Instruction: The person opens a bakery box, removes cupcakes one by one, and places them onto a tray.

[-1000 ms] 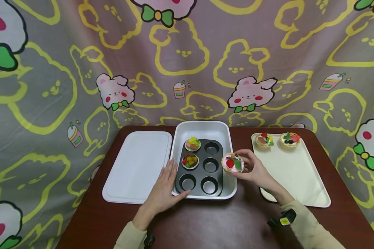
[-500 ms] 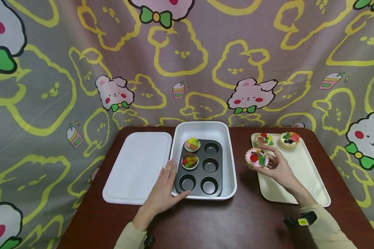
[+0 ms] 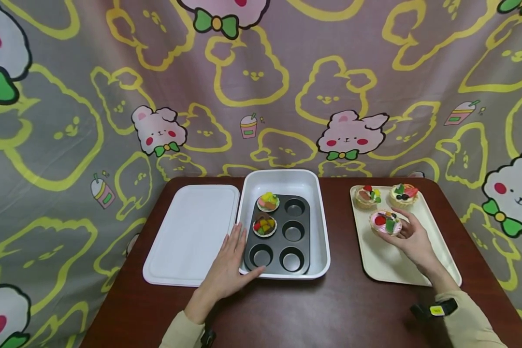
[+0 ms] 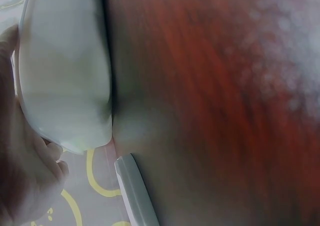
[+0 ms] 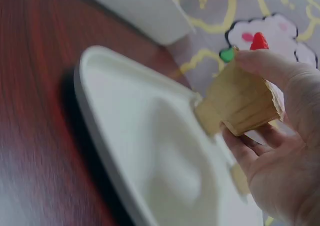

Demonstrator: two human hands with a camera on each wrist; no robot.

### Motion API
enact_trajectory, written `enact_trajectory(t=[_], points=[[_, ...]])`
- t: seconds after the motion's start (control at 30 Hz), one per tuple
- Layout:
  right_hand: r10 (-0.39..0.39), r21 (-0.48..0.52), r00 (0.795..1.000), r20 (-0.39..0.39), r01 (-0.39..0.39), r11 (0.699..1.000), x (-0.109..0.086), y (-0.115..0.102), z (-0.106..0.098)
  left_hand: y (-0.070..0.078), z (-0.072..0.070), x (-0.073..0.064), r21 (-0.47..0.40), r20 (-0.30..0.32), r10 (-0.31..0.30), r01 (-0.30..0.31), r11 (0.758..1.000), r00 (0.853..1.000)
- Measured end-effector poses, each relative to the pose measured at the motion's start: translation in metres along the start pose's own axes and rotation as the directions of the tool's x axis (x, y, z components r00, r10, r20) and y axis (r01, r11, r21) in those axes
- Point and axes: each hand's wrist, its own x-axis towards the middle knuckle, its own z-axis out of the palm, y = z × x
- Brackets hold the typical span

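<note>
My right hand (image 3: 417,244) pinches a fruit tart (image 3: 385,223) with pink cream, a red berry and a green piece on top. In the right wrist view its pale crust (image 5: 242,100) shows between thumb and fingers, above the cream tray (image 3: 391,268). Two other tarts stand at that tray's far end, one with brown and yellow fruit (image 3: 367,197), one with strawberry and dark berries (image 3: 403,195). My left hand (image 3: 228,266), fingers straight, rests on the left front rim of the white deep pan (image 3: 322,251). Inside it lies a dark muffin tin (image 3: 278,244).
Two tarts, one yellow-topped (image 3: 268,201) and one with mixed fruit (image 3: 265,225), sit in the tin's left cups. A flat white lid or tray (image 3: 191,237) lies left of the pan. Behind the brown table (image 3: 296,309) hangs a patterned cloth (image 3: 261,87).
My right hand has carried the pink-cream tart rightward, from beside the muffin tin to over the cream tray. The left hand has stayed at the pan's rim.
</note>
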Motion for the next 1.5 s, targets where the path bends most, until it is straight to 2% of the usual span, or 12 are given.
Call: enact_trajectory(t=[0.17, 0.33, 0.43, 0.7, 1.1, 1.2, 1.3, 1.4, 1.5], points=[[-0.009, -0.072, 0.994, -0.112, 0.001, 0.997, 0.003, 0.019, -0.012, 0.000, -0.001, 0.000, -0.001, 0.001, -0.005, 0.005, 1.000, 1.000], [0.019, -0.178, 0.981, -0.191, -0.054, 0.982, 0.005, 0.029, -0.025, 0.000, -0.001, 0.000, 0.001, 0.006, -0.011, 0.011, 1.000, 1.000], [0.049, -0.240, 0.977, -0.207, -0.099, 0.966, 0.007, 0.030, -0.030, 0.000, -0.001, 0.000, 0.004, 0.007, -0.014, 0.014, 1.000, 1.000], [0.119, -0.289, 0.964, -0.237, -0.187, 0.939, 0.012, 0.032, -0.034, 0.000, -0.002, 0.001, -0.004, -0.001, -0.002, 0.002, 1.000, 1.000], [0.138, -0.338, 0.958, -0.253, -0.221, 0.915, 0.008, 0.035, -0.032, 0.000, -0.002, 0.002, -0.006, 0.003, -0.001, 0.001, 1.000, 1.000], [0.129, -0.411, 0.963, -0.235, -0.219, 0.885, 0.007, 0.038, -0.034, 0.001, -0.002, 0.002, -0.012, 0.001, 0.006, -0.006, 1.000, 1.000], [0.079, -0.511, 0.983, -0.166, -0.154, 0.846, 0.007, 0.042, -0.037, 0.000, -0.002, 0.001, -0.019, 0.000, 0.007, -0.007, 1.000, 1.000], [-0.011, -0.605, 0.995, -0.103, -0.054, 0.795, 0.008, 0.045, -0.039, 0.000, -0.002, 0.001, -0.019, 0.000, 0.007, -0.007, 1.000, 1.000], [-0.069, -0.686, 0.994, -0.084, -0.007, 0.727, 0.008, 0.048, -0.040, 0.000, -0.002, 0.001, -0.016, -0.003, 0.008, -0.008, 1.000, 1.000]])
